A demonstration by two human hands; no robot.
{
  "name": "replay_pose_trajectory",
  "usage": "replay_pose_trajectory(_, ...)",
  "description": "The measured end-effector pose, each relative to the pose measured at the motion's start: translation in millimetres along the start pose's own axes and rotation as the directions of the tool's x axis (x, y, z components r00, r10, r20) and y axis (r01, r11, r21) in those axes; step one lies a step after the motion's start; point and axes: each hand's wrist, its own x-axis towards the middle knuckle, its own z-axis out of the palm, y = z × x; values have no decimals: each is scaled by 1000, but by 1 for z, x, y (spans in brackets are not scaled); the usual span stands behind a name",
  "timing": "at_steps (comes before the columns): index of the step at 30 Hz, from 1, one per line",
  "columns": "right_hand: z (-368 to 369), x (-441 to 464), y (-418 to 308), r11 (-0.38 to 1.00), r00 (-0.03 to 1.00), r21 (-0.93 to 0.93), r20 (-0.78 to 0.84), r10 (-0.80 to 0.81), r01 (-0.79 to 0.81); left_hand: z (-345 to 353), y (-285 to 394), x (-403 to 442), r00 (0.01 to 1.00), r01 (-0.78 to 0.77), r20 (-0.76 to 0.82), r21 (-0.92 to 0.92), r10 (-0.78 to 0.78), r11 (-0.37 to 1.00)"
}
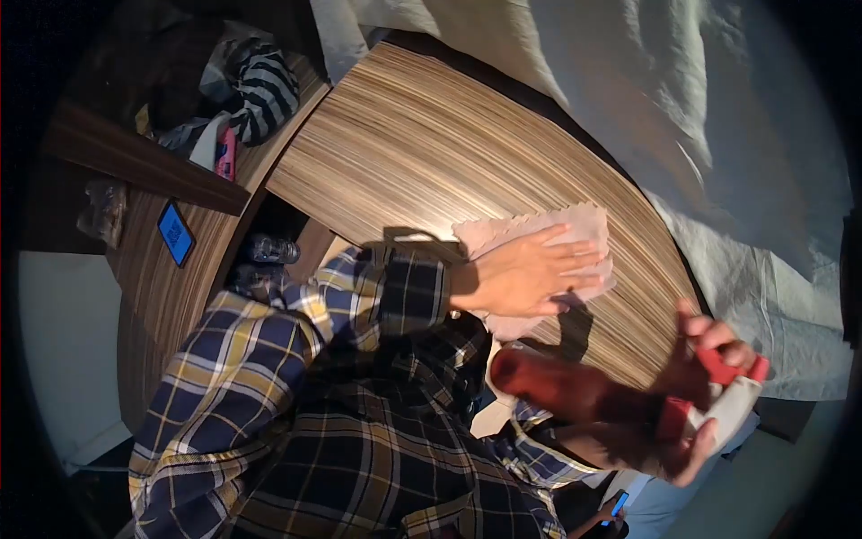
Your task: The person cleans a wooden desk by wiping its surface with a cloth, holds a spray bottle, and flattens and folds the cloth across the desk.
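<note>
**Two hands, one cloth and one bottle at a wood-grain tabletop (422, 135)**

Left hand (516, 277): palm down and flat, fingers spread toward 3 o'clock, pressed on a pink cloth (503, 327) with a zigzag edge; the grip is wide, pinching nothing. Right hand (680, 359): fingers and thumb curved around the white-and-red spray head (738, 406) of a red bottle (575, 388); motion blur hides the exact finger contact. The bottle's long axis runs roughly from 9 to 3 o'clock, base toward 9, head toward 3. From the right hand, the cloth lies between 10 and 11 o'clock, apart from it; the left hand is the nearer, already touching. A phone (177, 234) rests at 9 o'clock.
</note>
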Motion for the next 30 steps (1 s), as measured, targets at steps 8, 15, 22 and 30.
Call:
replay_pose_trajectory(8,14,-17,62,979,993,194,-91,80,-61,-82,-44,-81,906,351,38,488,-422,799)
replay_pose_trajectory(15,49,-6,103,863,931,401,-61,360,-307,-110,-75,-127,786,617,-249,383,-566,688)
replay_pose_trajectory(22,47,-32,127,766,845,483,-93,526,-424,-116,-74,-116,786,580,-84,442,-613,684)
replay_pose_trajectory(30,62,-25,118,872,826,283,-303,476,-399,-111,-75,-119,805,558,-186,562,-563,611)
